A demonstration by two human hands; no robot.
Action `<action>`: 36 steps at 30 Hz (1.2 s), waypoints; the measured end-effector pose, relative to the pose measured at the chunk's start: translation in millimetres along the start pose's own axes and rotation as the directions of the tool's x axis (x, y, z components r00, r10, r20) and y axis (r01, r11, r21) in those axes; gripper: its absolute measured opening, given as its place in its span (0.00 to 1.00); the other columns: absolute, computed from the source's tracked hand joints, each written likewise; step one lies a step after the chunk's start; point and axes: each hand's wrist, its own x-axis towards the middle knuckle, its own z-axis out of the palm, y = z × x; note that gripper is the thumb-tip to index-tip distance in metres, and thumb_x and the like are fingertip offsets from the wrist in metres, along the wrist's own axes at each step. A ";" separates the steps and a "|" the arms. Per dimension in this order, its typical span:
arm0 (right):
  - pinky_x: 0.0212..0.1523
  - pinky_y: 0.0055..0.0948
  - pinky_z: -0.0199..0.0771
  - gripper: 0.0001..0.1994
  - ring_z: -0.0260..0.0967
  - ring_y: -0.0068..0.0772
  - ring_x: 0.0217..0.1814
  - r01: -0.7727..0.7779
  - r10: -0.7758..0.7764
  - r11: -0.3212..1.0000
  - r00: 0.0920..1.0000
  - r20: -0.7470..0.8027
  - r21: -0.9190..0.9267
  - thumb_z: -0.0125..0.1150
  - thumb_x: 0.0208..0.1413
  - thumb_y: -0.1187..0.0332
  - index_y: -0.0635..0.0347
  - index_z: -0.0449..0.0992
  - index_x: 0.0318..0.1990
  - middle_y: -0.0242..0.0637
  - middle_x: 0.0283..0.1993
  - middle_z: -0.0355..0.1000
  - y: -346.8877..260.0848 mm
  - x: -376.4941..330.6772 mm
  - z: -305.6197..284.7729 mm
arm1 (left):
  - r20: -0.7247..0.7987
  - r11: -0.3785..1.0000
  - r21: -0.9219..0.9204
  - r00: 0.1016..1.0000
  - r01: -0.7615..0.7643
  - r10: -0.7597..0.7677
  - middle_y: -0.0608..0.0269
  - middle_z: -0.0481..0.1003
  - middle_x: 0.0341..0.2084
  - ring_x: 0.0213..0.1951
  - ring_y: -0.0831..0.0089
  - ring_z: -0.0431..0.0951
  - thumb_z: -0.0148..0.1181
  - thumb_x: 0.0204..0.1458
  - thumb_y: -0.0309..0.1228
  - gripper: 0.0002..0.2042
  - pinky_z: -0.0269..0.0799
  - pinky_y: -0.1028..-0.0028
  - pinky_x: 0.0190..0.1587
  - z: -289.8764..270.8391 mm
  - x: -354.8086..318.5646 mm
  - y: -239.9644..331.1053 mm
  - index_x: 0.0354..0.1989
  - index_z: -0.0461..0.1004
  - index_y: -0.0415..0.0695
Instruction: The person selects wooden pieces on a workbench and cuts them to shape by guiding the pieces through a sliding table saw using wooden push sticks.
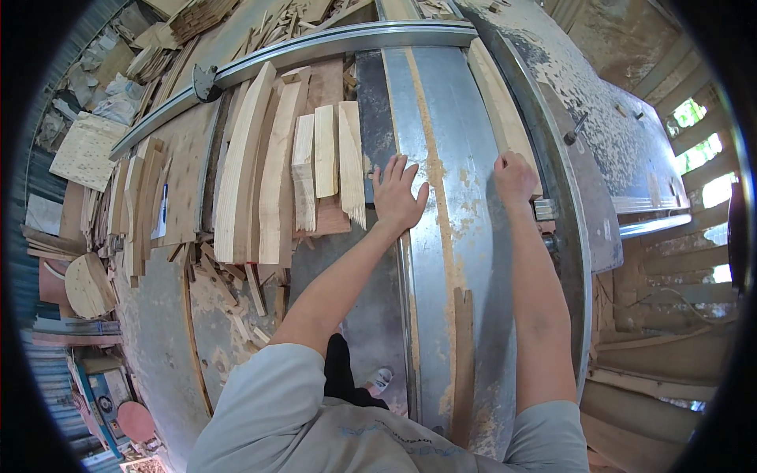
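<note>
My left hand lies flat with its fingers spread at the left edge of a metal machine table, holding nothing. My right hand is closed at the near part of a pale wooden board, gripping its left side; the fingertips are partly hidden. This board lies lengthwise on the right of the metal table, along a long metal fence. Left of my left hand are short wood pieces, one with a splintered end, and longer wood blocks.
A metal rail crosses the far side. A thin wooden strip lies on the metal table close to my body. Offcuts are scattered at the left, beside stacked wood pieces. A dusty panel stands at the right.
</note>
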 end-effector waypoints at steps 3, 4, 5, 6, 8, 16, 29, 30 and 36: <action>0.32 0.46 0.73 0.08 0.75 0.48 0.32 0.004 -0.004 1.000 1.000 0.001 0.012 0.58 0.54 0.62 0.55 0.76 0.29 0.37 0.31 0.75 -4.2 7.6 5.2 | -0.002 1.000 0.000 1.000 0.002 -0.002 0.52 0.67 0.60 0.66 0.56 0.59 0.57 0.52 0.43 0.22 0.43 0.50 0.68 1.2 7.5 -5.5 0.53 0.73 0.45; 0.32 0.47 0.73 0.08 0.74 0.48 0.32 0.005 -0.005 1.000 1.000 -0.005 0.020 0.57 0.54 0.62 0.55 0.76 0.29 0.38 0.31 0.75 -6.1 9.9 6.9 | -0.001 1.000 0.001 1.000 0.005 -0.005 0.52 0.67 0.60 0.66 0.56 0.59 0.57 0.52 0.43 0.22 0.43 0.50 0.68 1.5 9.7 -8.0 0.53 0.73 0.45; 0.32 0.47 0.73 0.08 0.74 0.48 0.32 0.006 -0.005 1.000 1.000 -0.013 0.028 0.57 0.54 0.62 0.55 0.76 0.29 0.38 0.31 0.75 -7.8 13.5 10.1 | 0.001 1.000 -0.005 1.000 0.008 -0.008 0.52 0.67 0.60 0.66 0.57 0.59 0.58 0.52 0.42 0.22 0.43 0.50 0.68 2.1 13.7 -10.7 0.53 0.73 0.45; 0.32 0.47 0.73 0.08 0.74 0.48 0.32 0.008 -0.008 1.000 1.000 -0.012 0.028 0.57 0.54 0.62 0.55 0.76 0.29 0.38 0.31 0.75 -9.9 17.0 13.5 | 0.003 1.000 -0.011 1.000 0.012 -0.012 0.53 0.67 0.60 0.66 0.57 0.59 0.58 0.52 0.42 0.22 0.43 0.50 0.68 2.6 17.3 -13.8 0.53 0.73 0.45; 0.32 0.46 0.72 0.08 0.74 0.48 0.32 0.009 -0.009 1.000 1.000 -0.005 0.022 0.57 0.53 0.63 0.55 0.76 0.29 0.38 0.31 0.74 -12.3 25.3 16.2 | 0.000 1.000 -0.015 1.000 0.011 -0.011 0.53 0.67 0.60 0.66 0.57 0.59 0.58 0.51 0.42 0.22 0.43 0.50 0.68 3.1 25.8 -17.7 0.53 0.73 0.45; 0.33 0.46 0.72 0.07 0.74 0.48 0.34 0.011 -0.011 1.000 1.000 0.016 -0.004 0.58 0.52 0.63 0.54 0.76 0.29 0.39 0.32 0.75 -29.5 52.4 23.0 | -0.011 0.998 -0.061 0.999 0.034 -0.035 0.52 0.67 0.60 0.67 0.58 0.58 0.58 0.51 0.43 0.22 0.43 0.50 0.68 -0.2 52.4 -34.7 0.52 0.74 0.45; 0.33 0.45 0.70 0.09 0.73 0.48 0.32 0.038 -0.037 0.999 0.998 0.044 -0.019 0.57 0.52 0.62 0.55 0.75 0.27 0.40 0.29 0.75 -71.5 72.2 43.8 | 0.069 0.983 -0.145 0.993 0.110 -0.100 0.53 0.65 0.61 0.68 0.57 0.56 0.57 0.51 0.43 0.22 0.40 0.49 0.69 -11.3 67.2 -79.4 0.52 0.74 0.44; 0.33 0.45 0.70 0.09 0.73 0.48 0.32 0.046 -0.045 0.999 0.998 0.045 -0.022 0.57 0.52 0.62 0.55 0.75 0.27 0.40 0.29 0.75 -74.8 73.5 46.7 | 0.075 0.981 -0.157 0.992 0.113 -0.102 0.53 0.65 0.61 0.68 0.57 0.56 0.57 0.51 0.43 0.22 0.40 0.49 0.69 -11.8 69.1 -83.2 0.52 0.74 0.44; 0.31 0.45 0.70 0.10 0.73 0.49 0.30 0.057 -0.057 0.998 0.998 0.004 -0.029 0.57 0.52 0.61 0.55 0.76 0.25 0.40 0.27 0.75 -89.6 82.8 60.0 | 0.078 0.973 -0.198 0.992 0.116 -0.102 0.53 0.66 0.60 0.67 0.56 0.56 0.57 0.52 0.44 0.22 0.40 0.47 0.69 -13.0 78.8 -102.7 0.51 0.75 0.43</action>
